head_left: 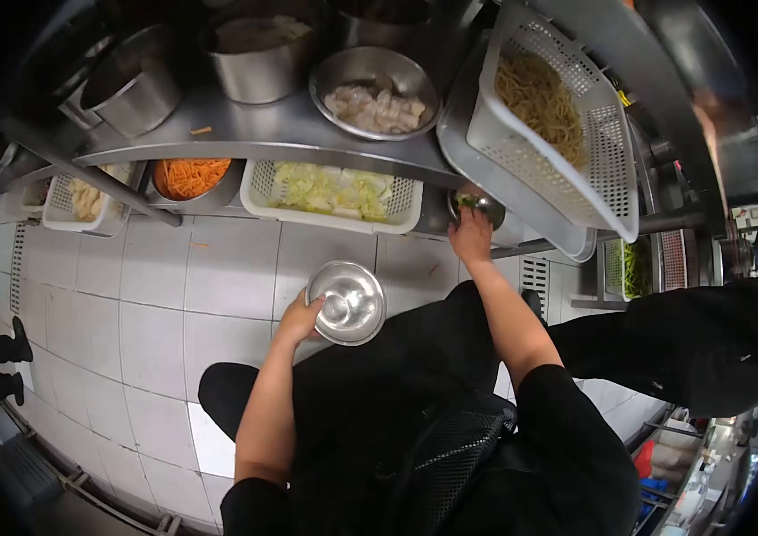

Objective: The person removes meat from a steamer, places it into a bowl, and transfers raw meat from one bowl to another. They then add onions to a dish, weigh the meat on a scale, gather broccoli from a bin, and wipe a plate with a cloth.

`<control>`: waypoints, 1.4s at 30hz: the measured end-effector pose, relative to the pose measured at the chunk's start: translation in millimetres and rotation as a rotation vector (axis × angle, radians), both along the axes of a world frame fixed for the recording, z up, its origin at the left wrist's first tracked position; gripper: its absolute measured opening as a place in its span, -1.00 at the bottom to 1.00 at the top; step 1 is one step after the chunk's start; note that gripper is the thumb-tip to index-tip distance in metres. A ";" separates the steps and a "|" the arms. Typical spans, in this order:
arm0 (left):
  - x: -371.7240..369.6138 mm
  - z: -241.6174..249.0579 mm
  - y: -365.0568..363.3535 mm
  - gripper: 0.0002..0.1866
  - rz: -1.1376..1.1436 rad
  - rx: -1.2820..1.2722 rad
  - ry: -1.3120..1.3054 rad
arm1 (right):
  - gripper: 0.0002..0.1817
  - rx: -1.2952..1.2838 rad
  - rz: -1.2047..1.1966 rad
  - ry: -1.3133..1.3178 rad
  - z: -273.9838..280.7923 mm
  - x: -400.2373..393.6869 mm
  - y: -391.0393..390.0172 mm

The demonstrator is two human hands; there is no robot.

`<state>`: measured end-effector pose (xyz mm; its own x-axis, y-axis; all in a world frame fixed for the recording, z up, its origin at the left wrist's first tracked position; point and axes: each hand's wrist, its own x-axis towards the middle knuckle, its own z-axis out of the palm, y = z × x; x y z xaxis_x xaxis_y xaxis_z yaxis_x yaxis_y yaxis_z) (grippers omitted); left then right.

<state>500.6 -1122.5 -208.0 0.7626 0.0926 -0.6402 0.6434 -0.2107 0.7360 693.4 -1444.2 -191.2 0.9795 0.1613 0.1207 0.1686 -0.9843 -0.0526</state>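
Note:
My left hand point(301, 316) grips the rim of a shiny metal bowl point(363, 308), thumb over the inside edge. No food shows in that bowl. Under the shelf on the right, my right hand point(471, 234) reaches into a dark round metal bowl point(495, 211) with something green in it. Its fingertips are down among the contents, so whether they have closed on anything is hidden. Just left of that hand is a white basket point(258, 204) of chopped pale-green cabbage point(334, 189).
A steel shelf point(263, 134) overhangs the lower containers, carrying pots and a bowl of pale raw pieces point(374, 107). A noodle basket point(607, 170) juts out at right. Shredded carrot point(190, 177) sits lower left. Other people's legs point(674, 348) and feet point(17, 344) stand either side.

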 end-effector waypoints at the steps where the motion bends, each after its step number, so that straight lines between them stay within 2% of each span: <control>1: 9.8 -3.0 -0.2 -0.42 -0.005 -0.001 -0.006 | -0.58 -0.017 -0.009 -0.067 -9.0 8.6 -2.3; 2: 18.2 -8.8 -1.3 -0.43 -0.043 -0.063 0.000 | -0.58 -0.018 -0.018 -0.073 -13.6 13.9 -4.5; 3: 24.1 -12.7 -3.5 -0.43 -0.082 -0.126 0.009 | -0.57 0.104 -0.028 -0.043 -16.3 18.2 -7.6; 4: 30.0 -16.8 -5.4 -0.43 -0.086 -0.128 0.003 | -0.56 0.225 -0.032 -0.017 -21.3 27.7 -12.5; 5: 35.0 -18.7 -7.2 -0.44 -0.125 -0.044 -0.086 | -0.52 0.292 -0.167 0.001 -24.1 36.9 -17.8; 6: 36.9 -19.3 -8.9 -0.44 -0.162 0.038 -0.166 | -0.52 0.289 -0.166 0.004 -25.8 44.6 -24.0; 8: 35.6 -11.7 -10.9 -0.45 -0.118 -0.068 -0.110 | -0.48 0.172 -0.107 -0.135 -27.1 60.4 -34.4; 9: 32.3 -21.1 -8.3 -0.45 -0.072 -0.114 -0.091 | -0.46 0.095 -0.165 -0.064 -52.3 82.1 -45.6; 10: 28.3 -26.0 -7.0 -0.46 -0.022 -0.158 -0.074 | -0.46 0.086 -0.152 -0.051 -55.2 89.3 -44.5; 12: 22.3 -35.6 -6.3 -0.45 0.036 -0.192 -0.038 | -0.60 0.079 -0.059 0.063 -64.5 99.5 -39.0; 14: 19.0 -39.2 -8.1 -0.42 0.076 -0.205 -0.071 | -0.61 0.036 0.002 0.049 -62.1 96.7 -27.7; 16: 22.4 -29.4 -22.4 -0.41 0.101 -0.271 -0.070 | -0.58 0.028 0.077 0.149 -65.7 104.9 -28.1; 17: 25.9 -24.4 -28.7 -0.39 0.133 -0.338 -0.079 | -0.61 0.084 0.099 -0.003 -74.6 106.8 -35.5; 18: 30.2 -34.1 -33.6 -0.39 0.138 -0.343 -0.074 | -0.61 0.078 0.103 0.002 -80.3 108.0 -45.5; 20: 41.1 -49.3 -45.3 -0.38 -0.015 -0.227 -0.141 | -0.60 0.465 -0.126 0.146 -53.6 97.0 -45.9; 21: 43.0 -48.0 -53.4 -0.41 0.003 -0.291 -0.093 | -0.55 0.814 -0.227 0.282 -42.3 89.6 -45.3; 22: 46.4 -44.7 -59.8 -0.41 0.000 -0.298 -0.097 | -0.55 0.808 -0.228 0.276 -27.3 75.3 -42.8; 24: 54.2 -39.6 -71.6 -0.39 -0.024 -0.304 -0.078 | -0.49 1.086 -0.153 0.209 1.1 30.9 -30.8; 26: 60.1 -24.0 -79.7 -0.39 -0.063 -0.318 -0.089 | -0.47 1.231 0.018 0.390 5.4 -14.3 -19.7; 28: 63.2 -18.4 -88.5 -0.42 -0.042 -0.367 -0.094 | -0.47 0.804 0.260 0.479 11.7 -69.9 -2.2; 30: 64.8 -20.3 -92.4 -0.41 -0.014 -0.389 -0.127 | -0.46 0.803 0.197 0.704 36.4 -87.1 12.0; 31: 64.5 -13.1 -88.8 -0.41 -0.060 -0.367 -0.112 | -0.43 0.701 -0.003 0.604 38.8 -71.8 6.2; 32: 62.6 -10.7 -85.5 -0.42 -0.106 -0.341 -0.093 | -0.45 0.654 0.072 0.086 -2.0 -39.6 -21.9; 33: 59.8 -17.7 -84.2 -0.42 -0.107 -0.336 -0.084 | -0.49 0.510 -0.176 0.038 10.9 -15.8 -30.5; 35: 54.5 -34.8 -82.5 -0.44 -0.044 -0.338 -0.121 | -0.51 0.267 -0.238 -0.410 -26.1 37.3 -69.6; 36: 53.0 -36.6 -79.1 -0.44 -0.044 -0.333 -0.119 | -0.51 0.272 -0.238 -0.408 -30.1 48.2 -76.4; 38: 50.7 -35.3 -73.0 -0.46 -0.073 -0.267 -0.156 | -0.61 1.257 -0.691 0.505 -32.3 52.8 -81.6; 39: 50.8 -34.4 -72.0 -0.47 -0.067 -0.276 -0.123 | -0.68 1.241 -0.669 0.345 -35.8 48.2 -82.7; 40: 51.3 -25.1 -70.8 -0.47 -0.058 -0.280 -0.124 | -0.68 1.235 -0.662 0.349 -33.5 41.1 -84.1; 42: 51.2 -3.8 -71.2 -0.44 -0.037 -0.338 -0.065 | -0.61 1.293 -0.420 0.273 -26.4 13.1 -91.1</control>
<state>551.8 -1193.7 -211.8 0.8019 -0.1444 -0.5797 0.5891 0.0298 0.8075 706.5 -1535.4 -217.6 0.9428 -0.2268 -0.2443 -0.2880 -0.1852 -0.9395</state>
